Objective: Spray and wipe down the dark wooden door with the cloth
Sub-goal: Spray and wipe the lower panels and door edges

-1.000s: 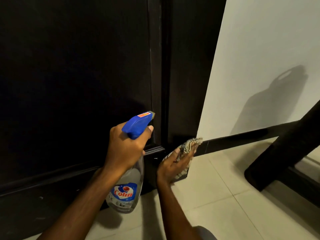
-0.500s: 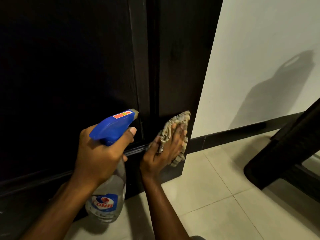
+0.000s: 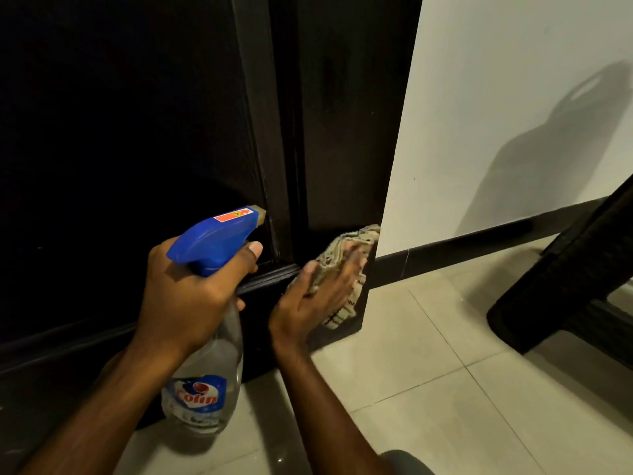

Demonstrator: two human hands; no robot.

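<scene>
The dark wooden door (image 3: 120, 149) fills the left of the view, with its dark frame (image 3: 346, 132) to the right. My left hand (image 3: 185, 296) grips a clear spray bottle (image 3: 205, 399) with a blue trigger head, its nozzle close to the door's edge. My right hand (image 3: 318, 296) presses a beige patterned cloth (image 3: 342, 255) flat against the bottom of the frame, near the corner where it meets the white wall. The fingers cover much of the cloth.
A white wall (image 3: 513, 114) with a dark skirting board (image 3: 479, 245) runs to the right. Pale floor tiles (image 3: 445, 389) lie below. A dark slanted furniture leg (image 3: 565, 279) stands at the right edge.
My right hand slid the cloth up the frame and has come back down and to the right near the base corner. My left hand with the bottle stayed by the door's edge.
</scene>
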